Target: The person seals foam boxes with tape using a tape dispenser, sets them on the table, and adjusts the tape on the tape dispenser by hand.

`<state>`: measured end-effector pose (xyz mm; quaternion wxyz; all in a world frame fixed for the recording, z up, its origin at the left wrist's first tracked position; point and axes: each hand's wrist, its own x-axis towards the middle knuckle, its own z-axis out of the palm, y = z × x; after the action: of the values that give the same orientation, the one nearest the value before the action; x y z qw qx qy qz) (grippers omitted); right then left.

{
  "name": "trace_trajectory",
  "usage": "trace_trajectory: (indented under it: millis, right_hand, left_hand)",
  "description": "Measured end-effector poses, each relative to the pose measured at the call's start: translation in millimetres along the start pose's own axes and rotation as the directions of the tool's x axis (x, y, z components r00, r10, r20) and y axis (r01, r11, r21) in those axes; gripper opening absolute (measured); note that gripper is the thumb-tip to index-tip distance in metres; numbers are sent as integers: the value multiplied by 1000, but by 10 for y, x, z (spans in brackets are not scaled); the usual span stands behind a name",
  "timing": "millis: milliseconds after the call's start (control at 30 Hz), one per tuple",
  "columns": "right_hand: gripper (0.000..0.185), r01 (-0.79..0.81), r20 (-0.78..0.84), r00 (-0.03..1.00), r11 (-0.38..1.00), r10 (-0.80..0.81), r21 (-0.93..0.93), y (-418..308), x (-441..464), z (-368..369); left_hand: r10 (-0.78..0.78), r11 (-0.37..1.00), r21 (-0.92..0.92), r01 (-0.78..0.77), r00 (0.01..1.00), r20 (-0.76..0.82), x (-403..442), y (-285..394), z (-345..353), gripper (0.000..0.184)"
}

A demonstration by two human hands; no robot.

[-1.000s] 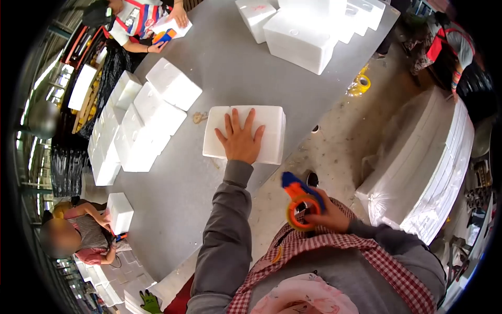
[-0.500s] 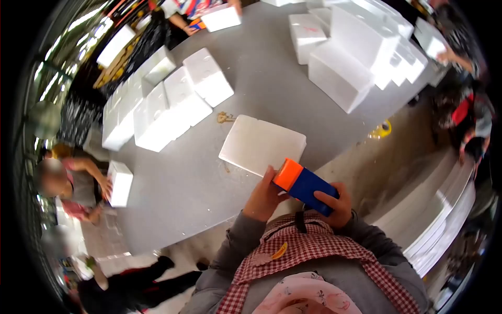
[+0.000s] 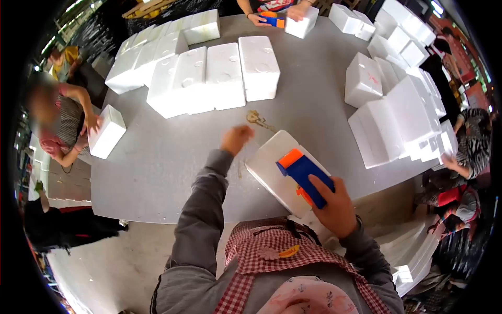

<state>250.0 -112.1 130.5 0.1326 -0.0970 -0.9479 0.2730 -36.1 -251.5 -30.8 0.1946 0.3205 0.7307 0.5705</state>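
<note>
My right hand (image 3: 335, 205) grips a blue and orange tape dispenser (image 3: 307, 178), held over a white foam box (image 3: 272, 162) near the table's front edge. My left hand (image 3: 237, 139) is closed in a pinch beyond the box's left side, raised a little above the table. A thin, faint strip seems to run from its fingers toward the box; what the fingers hold is too small to make out. The box lies turned at an angle, its upper right part partly hidden by the dispenser.
White foam boxes (image 3: 225, 76) stand in rows at the back left of the grey table (image 3: 172, 193). More boxes (image 3: 376, 131) are stacked at the right. A brown mark (image 3: 256, 118) lies beyond my box. Co-workers stand left, at the back and right, one with another dispenser (image 3: 272, 20).
My left hand has moved away from the dispenser, to the left of the box. The dispenser has come over the box in my right hand. The camera view has turned.
</note>
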Motion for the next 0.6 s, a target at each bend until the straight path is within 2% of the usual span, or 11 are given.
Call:
trace_trajectory:
  millis: [33, 67, 133, 167, 233, 267, 300, 433, 500, 567, 600]
  right_hand:
    - [56, 24, 62, 998, 999, -21, -45, 31, 51, 97]
    - [56, 28, 69, 997, 999, -25, -45, -1, 98, 100]
    - [56, -103, 210, 969, 986, 129, -128, -66, 163, 71]
    - [56, -110, 216, 967, 986, 136, -129, -73, 175, 67]
    - [57, -99, 251, 960, 988, 127, -121, -72, 189, 36]
    - [57, -114, 238, 961, 986, 141, -124, -53, 207, 19]
    - [55, -85, 215, 971, 990, 107, -109, -39, 195, 10]
    - [54, -21, 144, 989, 999, 24, -24, 236, -297, -164]
    - [57, -37, 121, 992, 999, 37, 0, 528, -806, -286]
    - [59, -92, 84, 992, 996, 90, 12, 927, -1520, -211]
    - [58, -131, 45, 990, 991, 131, 17, 1097, -1772, -37]
  left_hand:
    - [-37, 996, 86, 22, 985, 170, 57, -398, 33, 14]
    - [-101, 936, 348, 54, 988, 120, 32, -645, 279, 12]
    - [-257, 892, 379, 247, 966, -26, -75, -674, 336, 11]
    - [-264, 892, 377, 251, 964, -20, -85, -612, 305, 11]
    - [-157, 957, 200, 211, 954, -255, -105, -258, 168, 21]
    - [-34, 999, -5, 34, 981, -191, -123, -92, 69, 32]
    - [239, 966, 105, -235, 971, -18, -181, 115, 44, 38]
    - [162, 843, 441, -307, 928, 335, -484, 672, 226, 41]
    - [-79, 953, 301, -20, 946, 315, -535, 737, 223, 56]
    - [-68, 931, -354, 91, 995, 77, -736, 334, 340, 63]
    - [-76, 898, -438, 27, 993, -93, -862, 199, 425, 65]
